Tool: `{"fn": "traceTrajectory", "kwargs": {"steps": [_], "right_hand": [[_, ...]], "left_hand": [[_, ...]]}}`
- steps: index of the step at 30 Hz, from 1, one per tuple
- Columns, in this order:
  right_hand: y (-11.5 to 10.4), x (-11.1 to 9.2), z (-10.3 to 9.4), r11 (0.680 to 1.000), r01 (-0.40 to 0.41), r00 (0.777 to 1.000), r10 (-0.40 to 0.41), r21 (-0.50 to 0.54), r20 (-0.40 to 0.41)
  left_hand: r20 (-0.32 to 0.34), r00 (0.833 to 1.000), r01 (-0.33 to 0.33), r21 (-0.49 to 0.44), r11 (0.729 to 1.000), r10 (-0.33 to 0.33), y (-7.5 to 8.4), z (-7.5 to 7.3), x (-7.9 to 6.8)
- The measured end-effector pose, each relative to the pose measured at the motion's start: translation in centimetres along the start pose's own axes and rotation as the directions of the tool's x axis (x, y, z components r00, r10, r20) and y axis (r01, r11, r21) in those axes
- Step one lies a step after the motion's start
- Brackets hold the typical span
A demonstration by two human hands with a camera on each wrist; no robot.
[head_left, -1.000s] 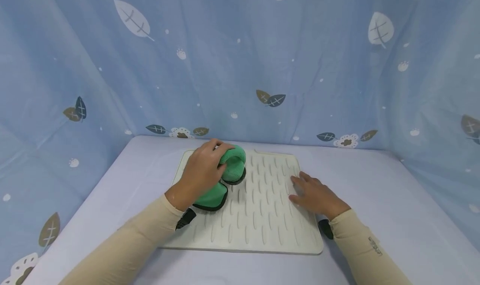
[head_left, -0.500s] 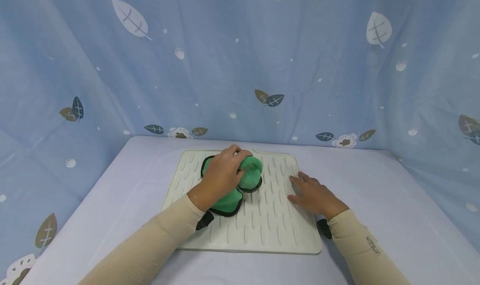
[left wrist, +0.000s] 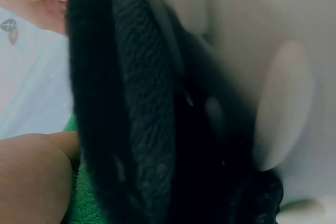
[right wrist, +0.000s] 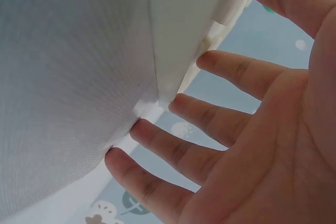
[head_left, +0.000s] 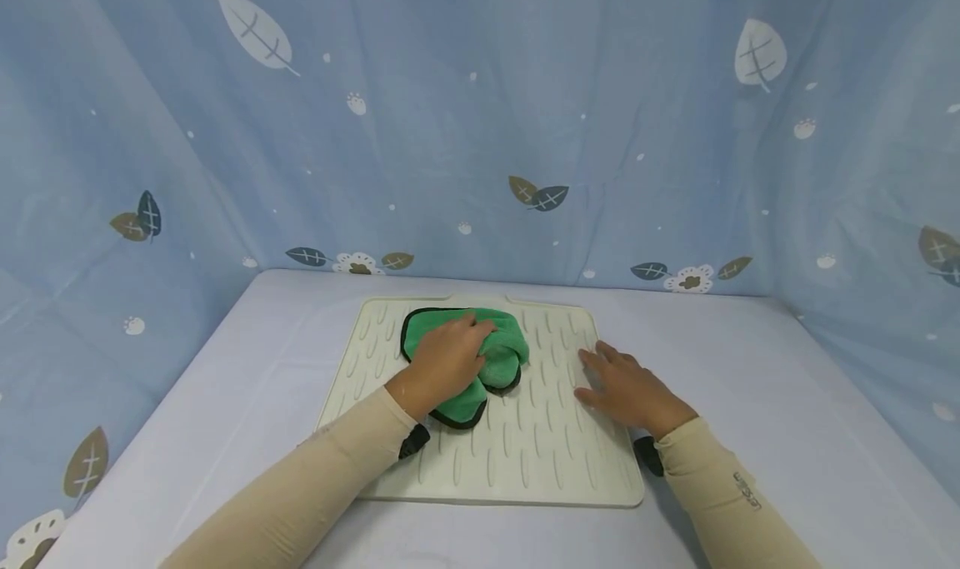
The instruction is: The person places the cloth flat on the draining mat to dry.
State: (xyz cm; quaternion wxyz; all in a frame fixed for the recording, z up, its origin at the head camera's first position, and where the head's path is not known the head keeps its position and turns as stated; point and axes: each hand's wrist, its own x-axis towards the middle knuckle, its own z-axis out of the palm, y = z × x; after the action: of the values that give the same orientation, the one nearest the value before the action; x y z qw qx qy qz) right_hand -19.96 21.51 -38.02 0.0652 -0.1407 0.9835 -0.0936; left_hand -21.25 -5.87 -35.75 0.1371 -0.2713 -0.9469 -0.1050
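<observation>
A green cloth with black edging (head_left: 504, 367) lies bunched and partly folded over on a cream ridged mat (head_left: 540, 456). My left hand (head_left: 444, 361) grips the cloth from above, its fingers curled into the fold, low over the mat. In the left wrist view the black edging (left wrist: 139, 98) fills the middle, with green pile (left wrist: 86, 200) below left and the ridged mat at right. My right hand (head_left: 630, 392) rests at the mat's right edge with fingers spread. In the right wrist view those straight fingertips touch the mat's rim (right wrist: 181, 30) and the white surface beside it.
The mat sits on a white-covered table (head_left: 765, 386). A blue curtain (head_left: 420, 119) printed with leaves and flowers surrounds the table at the back and sides. A dark wrist strap (head_left: 648, 456) shows by the right sleeve.
My left hand has moved the cloth to the right across the mat, then lowered, and the raised fold now sits flatter. My right hand has stayed at the mat's edge.
</observation>
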Motion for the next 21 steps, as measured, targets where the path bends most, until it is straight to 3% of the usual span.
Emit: {"fn": "traceTrajectory", "kwargs": {"steps": [8, 15, 21], "right_hand": [[-0.2, -0.1, -0.1, 1.0, 0.019, 1.0, -0.019, -0.022, -0.01], [-0.2, 0.0, -0.2, 1.0, 0.013, 1.0, -0.013, -0.019, -0.006], [-0.1, 0.0, -0.2, 1.0, -0.016, 1.0, 0.016, 0.006, 0.021]], "left_hand": [[0.061, 0.998, 0.011, -0.047, 0.999, -0.008, -0.3, -0.9, -0.7], [-0.051, 0.999, -0.009, -0.034, 0.999, 0.008, -1.2, -2.6, -3.2], [-0.062, 0.998, 0.019, -0.016, 1.0, -0.02, -1.8, -3.6, -5.6]]}}
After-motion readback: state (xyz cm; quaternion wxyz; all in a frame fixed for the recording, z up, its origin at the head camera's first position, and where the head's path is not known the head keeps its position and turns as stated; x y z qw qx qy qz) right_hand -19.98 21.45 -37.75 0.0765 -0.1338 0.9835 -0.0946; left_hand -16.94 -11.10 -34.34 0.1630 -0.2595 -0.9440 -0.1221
